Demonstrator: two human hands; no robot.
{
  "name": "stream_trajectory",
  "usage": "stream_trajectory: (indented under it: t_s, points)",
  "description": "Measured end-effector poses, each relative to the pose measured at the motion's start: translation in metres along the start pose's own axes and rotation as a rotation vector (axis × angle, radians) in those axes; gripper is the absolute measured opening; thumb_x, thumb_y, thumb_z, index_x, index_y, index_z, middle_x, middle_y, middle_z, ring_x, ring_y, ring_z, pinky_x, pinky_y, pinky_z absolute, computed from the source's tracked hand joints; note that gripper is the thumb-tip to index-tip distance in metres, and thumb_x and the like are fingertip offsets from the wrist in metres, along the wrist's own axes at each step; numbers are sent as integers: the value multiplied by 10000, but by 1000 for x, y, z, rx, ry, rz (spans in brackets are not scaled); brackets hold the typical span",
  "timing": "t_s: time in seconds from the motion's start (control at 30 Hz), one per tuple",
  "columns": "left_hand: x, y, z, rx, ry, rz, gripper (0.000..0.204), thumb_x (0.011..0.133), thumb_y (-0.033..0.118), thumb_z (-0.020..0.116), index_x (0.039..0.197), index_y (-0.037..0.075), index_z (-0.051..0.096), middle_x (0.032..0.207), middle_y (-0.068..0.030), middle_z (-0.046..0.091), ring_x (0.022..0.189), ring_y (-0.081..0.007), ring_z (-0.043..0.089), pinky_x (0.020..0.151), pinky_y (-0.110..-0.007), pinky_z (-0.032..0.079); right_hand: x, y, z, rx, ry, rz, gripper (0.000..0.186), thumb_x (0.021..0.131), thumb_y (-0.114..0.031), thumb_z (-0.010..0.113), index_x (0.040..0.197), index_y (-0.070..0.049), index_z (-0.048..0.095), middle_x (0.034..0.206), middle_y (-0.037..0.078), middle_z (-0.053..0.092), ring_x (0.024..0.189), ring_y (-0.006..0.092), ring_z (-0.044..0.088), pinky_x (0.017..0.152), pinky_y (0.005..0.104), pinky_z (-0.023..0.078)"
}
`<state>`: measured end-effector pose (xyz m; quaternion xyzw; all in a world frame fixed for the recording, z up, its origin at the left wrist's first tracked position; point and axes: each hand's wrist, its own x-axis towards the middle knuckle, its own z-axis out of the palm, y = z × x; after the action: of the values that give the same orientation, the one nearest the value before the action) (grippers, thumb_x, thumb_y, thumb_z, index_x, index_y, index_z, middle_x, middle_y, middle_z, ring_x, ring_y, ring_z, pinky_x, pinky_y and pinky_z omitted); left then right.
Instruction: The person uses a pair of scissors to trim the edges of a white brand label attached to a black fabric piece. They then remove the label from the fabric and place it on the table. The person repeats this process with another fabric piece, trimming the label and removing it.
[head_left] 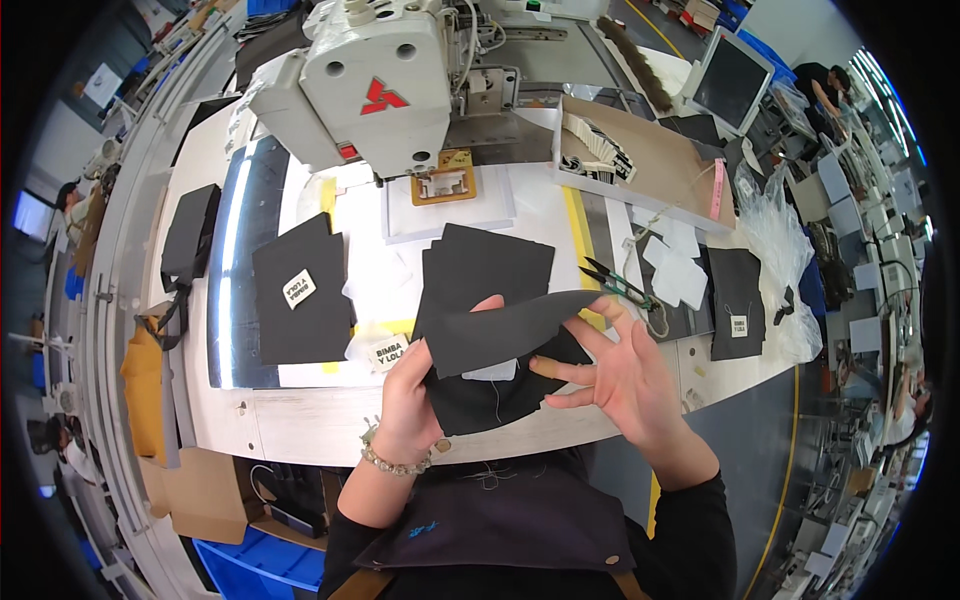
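A dark grey fabric piece [480,335] is held over the front edge of the table, its upper layer lifted and curled back. My left hand [408,395] grips its left side, thumb on top. At the right corner, my right hand [635,385] holds the raised edge between fingertips, while its other fingers spread toward the lower layer. A pale patch [492,371] with a loose thread shows between the layers. Just beyond lies a stack of dark fabric pieces [490,265]. A white label with black lettering [388,352] is beside my left hand.
A white sewing machine [375,85] stands at the back, over a clear plate [500,200]. Scissors [615,280] lie right of the stack. More labelled dark pieces lie left [325,270] and right [738,285]. An open cardboard box [660,180] holds labels [600,145].
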<state>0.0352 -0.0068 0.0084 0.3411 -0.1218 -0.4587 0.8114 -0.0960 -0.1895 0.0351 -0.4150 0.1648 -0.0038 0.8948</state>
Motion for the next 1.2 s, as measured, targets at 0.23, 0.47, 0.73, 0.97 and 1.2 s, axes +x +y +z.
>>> stream_trajectory:
  t_s: [0.23, 0.47, 0.73, 0.97, 1.2]
  points:
    - [-5, -10, -31, -353, -9, -47, 468, 1022, 306, 326, 1338, -31, 404, 1328, -147, 500, 1179, -238, 539, 987, -377, 459, 6, -1, -5, -925, 66, -543, 765, 783, -210, 733, 1414, -132, 308, 1528, 186, 160, 1129, 350, 557, 739, 346, 544]
    - [-15, -10, -27, -327, 78, -96, 420, 1012, 282, 385, 1302, -16, 445, 1243, -148, 561, 1124, -236, 580, 946, -364, 487, 43, -24, 16, -1397, 15, -604, 487, 751, -194, 758, 1188, -89, 572, 1029, 90, 613, 557, 116, 473, 568, 244, 419]
    - [-23, -7, -15, -198, 149, -125, 411, 1007, 242, 378, 1276, -59, 459, 1230, -164, 572, 1102, -236, 596, 932, -352, 492, 55, -38, 22, -1335, 48, -383, 273, 835, -269, 665, 774, -7, 618, 579, 121, 521, 483, 231, 478, 490, 324, 373]
    - [-26, -8, -17, -214, 156, -135, 375, 997, 226, 399, 1213, -59, 510, 1169, -151, 611, 1056, -228, 621, 912, -345, 502, 58, -35, 23, -1248, 38, -387, 274, 848, -241, 665, 754, 4, 586, 556, 107, 462, 472, 182, 392, 470, 300, 339]
    - [-26, -11, -18, -195, 165, -108, 336, 968, 173, 414, 1191, -53, 522, 1162, -152, 612, 1051, -229, 623, 899, -347, 510, 60, -35, 21, -1258, 12, -427, 242, 847, -199, 671, 757, 9, 586, 558, 89, 457, 483, 139, 352, 457, 284, 304]
